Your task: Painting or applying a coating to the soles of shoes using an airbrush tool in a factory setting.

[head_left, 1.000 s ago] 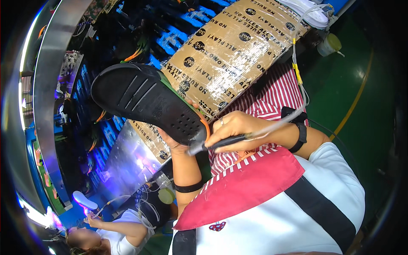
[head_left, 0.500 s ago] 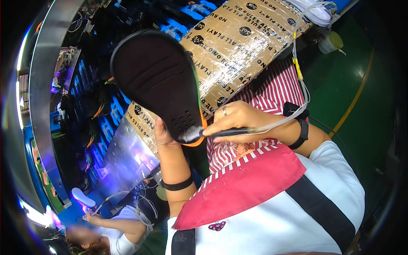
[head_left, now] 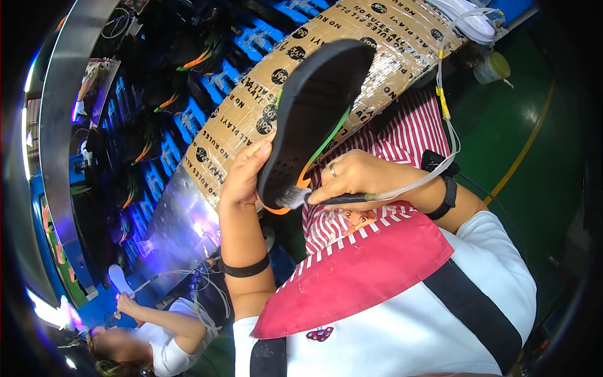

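Observation:
My left hand (head_left: 246, 173) grips a black shoe sole (head_left: 317, 103) by the side of its narrow end, with the fingers partly hidden behind it. The sole stands tilted, its dark inner face toward my right, and green and orange run along its edge. Closed around the black handle of a brush (head_left: 294, 198) is my right hand (head_left: 355, 181). The pale bristles touch the sole at its narrow end, near the orange rim. From the handle's back end a clear hose (head_left: 443, 81) runs over my right wrist and up.
Cardboard under clear wrap (head_left: 251, 103) covers the bench ahead. Beyond it, dark soles with orange and green edges (head_left: 200, 60) lie among blue holders. White soles (head_left: 471, 22) and a tub (head_left: 493, 68) are at the upper right. A co-worker (head_left: 169, 339) holds a pale sole at lower left.
The sole has swung from lying broad-side toward me to a steeper, edge-on tilt, its wide end moving right. My left hand has turned with it. The bristles remain at the narrow end.

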Tool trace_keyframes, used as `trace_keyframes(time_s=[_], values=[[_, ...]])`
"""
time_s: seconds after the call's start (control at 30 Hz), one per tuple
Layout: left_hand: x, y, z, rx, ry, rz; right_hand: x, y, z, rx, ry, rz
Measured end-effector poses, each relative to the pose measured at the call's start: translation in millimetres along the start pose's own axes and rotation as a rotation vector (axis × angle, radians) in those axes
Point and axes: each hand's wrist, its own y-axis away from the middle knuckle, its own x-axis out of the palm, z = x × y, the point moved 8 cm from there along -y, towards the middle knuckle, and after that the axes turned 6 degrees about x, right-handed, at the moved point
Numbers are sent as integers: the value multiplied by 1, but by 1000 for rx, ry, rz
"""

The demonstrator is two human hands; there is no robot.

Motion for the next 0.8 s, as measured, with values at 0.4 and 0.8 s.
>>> trace_keyframes(time_s=[0.4, 0.8], values=[[13, -5, 1, -157, -212, 99, 1, 3, 3, -97, 104, -114], [-23, -1, 7, -131, -217, -115, -9, 5, 1, 18, -133, 64]])
